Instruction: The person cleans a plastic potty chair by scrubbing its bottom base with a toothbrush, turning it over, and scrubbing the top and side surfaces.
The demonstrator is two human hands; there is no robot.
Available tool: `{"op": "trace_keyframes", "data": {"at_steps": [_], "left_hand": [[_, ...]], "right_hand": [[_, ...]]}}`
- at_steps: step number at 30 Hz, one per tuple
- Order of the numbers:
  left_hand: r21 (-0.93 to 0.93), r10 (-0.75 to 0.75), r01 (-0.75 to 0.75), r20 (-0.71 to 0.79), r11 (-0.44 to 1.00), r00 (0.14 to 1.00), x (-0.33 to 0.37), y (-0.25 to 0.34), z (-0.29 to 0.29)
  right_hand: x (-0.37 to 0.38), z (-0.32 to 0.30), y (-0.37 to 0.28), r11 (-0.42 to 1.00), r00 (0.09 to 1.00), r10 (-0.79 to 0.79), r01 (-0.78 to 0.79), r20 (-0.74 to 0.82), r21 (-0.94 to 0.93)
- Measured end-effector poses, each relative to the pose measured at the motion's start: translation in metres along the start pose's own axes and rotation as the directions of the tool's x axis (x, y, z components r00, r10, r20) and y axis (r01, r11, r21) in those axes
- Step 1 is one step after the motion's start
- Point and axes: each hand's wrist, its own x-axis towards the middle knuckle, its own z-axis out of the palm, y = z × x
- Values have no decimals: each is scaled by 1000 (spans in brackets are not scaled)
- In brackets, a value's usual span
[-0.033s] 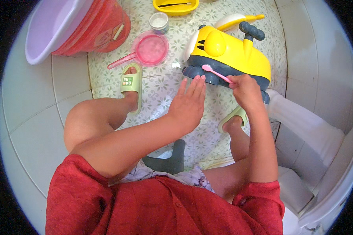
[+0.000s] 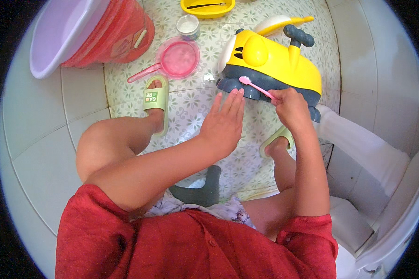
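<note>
A yellow ride-on toy (image 2: 286, 63) with a dark grey lower body, black eye marks and a dark handlebar is on the tiled floor in front of me. My right hand (image 2: 291, 107) is closed round the handle of a pink toothbrush (image 2: 257, 87). Its bristle head lies against the toy's dark lower side, above the front wheel (image 2: 250, 93). Fingers stretched out, my left hand (image 2: 224, 122) has its fingertips at that wheel, just below the brush head. Whether they press on the wheel I cannot tell.
Left of the toy lies a pink long-handled dipper (image 2: 179, 59), with a small white-topped tub (image 2: 188, 27) behind it. A yellow basin (image 2: 205, 10) holds a dark thin brush. The red bucket (image 2: 121, 39) stands far left under a lilac basin (image 2: 63, 32). A white pipe (image 2: 358, 139) runs at right.
</note>
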Motion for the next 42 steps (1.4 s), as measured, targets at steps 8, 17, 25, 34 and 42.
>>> {"op": "trace_keyframes", "data": {"at_steps": [8,17,25,34,42], "left_hand": [[-13,-1,0,-69,1000,998,4,-6,-2],[-119,28,-39,-97,992,995,13,-7,-9],[-181,37,-60,-128,982,991,16,-1,-11],[-244,24,-54,-127,968,992,12,-6,-13],[-213,18,-39,-103,976,995,14,-8,-15]], "right_hand": [[-1,-16,26,994,991,96,-101,93,44],[-4,-13,-4,995,999,45,-42,-31,94],[0,0,-18,984,987,141,-148,-72,-97],[7,-36,-4,950,952,307,-307,-2,-61],[14,-20,-5,984,985,174,-173,15,-37]]}}
